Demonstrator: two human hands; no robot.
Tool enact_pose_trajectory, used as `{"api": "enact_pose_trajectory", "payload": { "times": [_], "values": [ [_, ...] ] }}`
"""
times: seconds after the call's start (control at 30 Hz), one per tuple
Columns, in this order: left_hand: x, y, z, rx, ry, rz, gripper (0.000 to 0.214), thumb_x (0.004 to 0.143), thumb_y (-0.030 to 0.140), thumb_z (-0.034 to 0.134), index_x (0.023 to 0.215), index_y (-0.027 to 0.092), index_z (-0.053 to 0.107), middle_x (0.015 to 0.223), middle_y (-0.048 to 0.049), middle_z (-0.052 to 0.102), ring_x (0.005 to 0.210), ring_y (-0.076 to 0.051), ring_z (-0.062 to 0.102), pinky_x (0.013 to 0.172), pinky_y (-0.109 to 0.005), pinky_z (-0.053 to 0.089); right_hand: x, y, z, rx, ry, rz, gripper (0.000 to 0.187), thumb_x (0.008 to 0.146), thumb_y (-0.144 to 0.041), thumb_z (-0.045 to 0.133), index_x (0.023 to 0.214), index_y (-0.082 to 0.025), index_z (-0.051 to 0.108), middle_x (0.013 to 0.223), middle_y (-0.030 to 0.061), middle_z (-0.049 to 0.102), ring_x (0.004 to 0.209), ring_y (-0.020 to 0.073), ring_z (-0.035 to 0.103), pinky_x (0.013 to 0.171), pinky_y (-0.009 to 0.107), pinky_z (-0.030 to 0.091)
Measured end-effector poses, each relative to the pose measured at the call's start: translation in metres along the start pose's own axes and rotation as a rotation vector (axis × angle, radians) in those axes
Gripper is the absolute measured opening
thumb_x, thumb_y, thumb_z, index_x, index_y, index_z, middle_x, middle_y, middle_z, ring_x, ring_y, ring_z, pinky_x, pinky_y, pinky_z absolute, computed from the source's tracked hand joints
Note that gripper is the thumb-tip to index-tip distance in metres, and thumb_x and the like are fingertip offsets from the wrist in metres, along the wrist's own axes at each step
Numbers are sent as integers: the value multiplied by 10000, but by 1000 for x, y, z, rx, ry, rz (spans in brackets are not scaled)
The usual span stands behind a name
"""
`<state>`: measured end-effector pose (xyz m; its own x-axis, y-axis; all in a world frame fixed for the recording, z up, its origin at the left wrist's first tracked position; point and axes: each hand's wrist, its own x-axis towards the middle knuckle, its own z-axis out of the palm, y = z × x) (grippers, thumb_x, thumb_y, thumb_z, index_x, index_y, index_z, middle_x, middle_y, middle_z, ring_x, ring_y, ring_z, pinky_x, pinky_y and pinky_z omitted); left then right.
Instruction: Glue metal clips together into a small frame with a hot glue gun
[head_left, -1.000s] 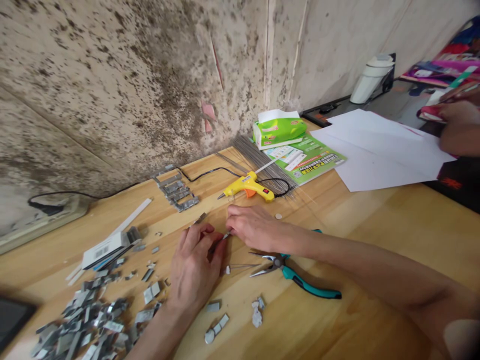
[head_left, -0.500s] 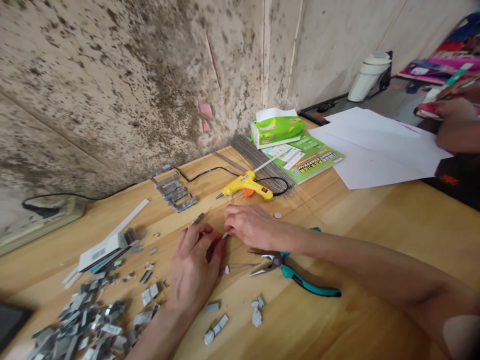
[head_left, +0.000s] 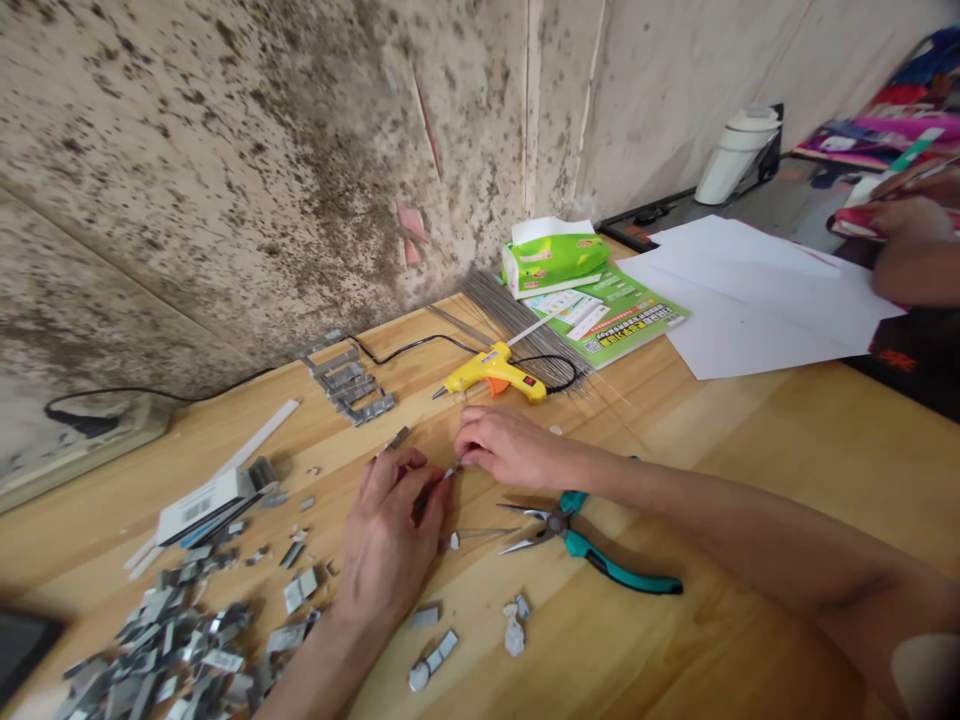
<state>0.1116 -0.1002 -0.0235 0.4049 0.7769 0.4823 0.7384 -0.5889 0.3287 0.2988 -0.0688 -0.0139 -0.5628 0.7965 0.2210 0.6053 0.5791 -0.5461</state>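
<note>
My left hand (head_left: 390,535) rests on the wooden table (head_left: 750,480) with its fingers pinched around a small dark metal piece (head_left: 429,490). My right hand (head_left: 506,445) meets it from the right, its fingertips pinching a small pale bit (head_left: 452,468) at the end of that piece. Teal-handled needle-nose pliers (head_left: 592,550) lie open just below my right wrist. A yellow glue gun (head_left: 495,372) lies on the table beyond my hands.
A heap of grey metal clips (head_left: 172,640) fills the near left, with loose ones around. A bundle of thin wires (head_left: 517,320), a green tissue pack (head_left: 555,260), a green leaflet, white paper sheets (head_left: 750,300) and a white bottle (head_left: 731,155) lie further back. Another person's arm (head_left: 911,250) is at far right.
My right hand has lifted slightly and drawn a little to the left, uncovering more of the pliers' handle. My left hand has hardly moved.
</note>
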Motion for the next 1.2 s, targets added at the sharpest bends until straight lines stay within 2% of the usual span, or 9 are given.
{"api": "enact_pose_trajectory", "payload": {
  "times": [0.6,1.2],
  "values": [
    [0,-1,0,-11,-12,-4,121,826,228,552,849,164,653,933,-58,541,855,-192,545,739,-330,478,0,-1,5,-106,-5,-27,117,840,-159,543,769,-147,635,821,22,563,712,115,487,625,247,309],
    [0,1,-1,-12,-13,-6,107,824,222,554,844,170,644,941,-62,546,862,-197,551,757,-338,483,-1,-8,-1,-229,-59,-68,140,847,-114,512,758,-144,616,821,37,559,656,122,485,541,268,307]
  ]
}}
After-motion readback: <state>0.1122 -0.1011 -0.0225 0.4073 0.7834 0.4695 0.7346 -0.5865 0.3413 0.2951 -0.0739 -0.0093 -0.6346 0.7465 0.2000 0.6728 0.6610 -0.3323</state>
